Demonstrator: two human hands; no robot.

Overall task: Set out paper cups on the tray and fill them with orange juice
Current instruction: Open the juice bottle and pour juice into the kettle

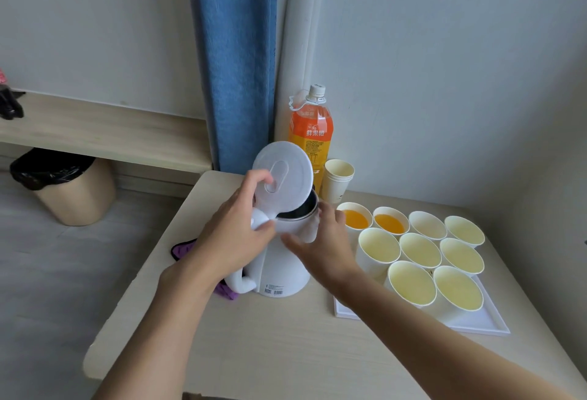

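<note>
A white kettle (286,269) stands on the table left of the white tray (489,323), with its round lid (292,174) tipped up and open. My left hand (235,234) lies over the top of the handle, one finger on the lid and the thumb at the hinge. My right hand (324,247) holds the kettle's body near the rim. Several paper cups stand on the tray. Two at the back left, one (355,218) and its neighbour (389,223), hold orange juice. The others, such as the front cup (413,282), are empty. The capped orange juice bottle (313,136) stands behind the kettle.
A stack of spare paper cups (338,177) stands beside the bottle. A purple cloth (182,248) lies under my left arm by the kettle. A blue curtain (235,50) hangs behind the table (254,352). A lined bin (70,190) sits on the floor at left, under a wooden shelf (95,129).
</note>
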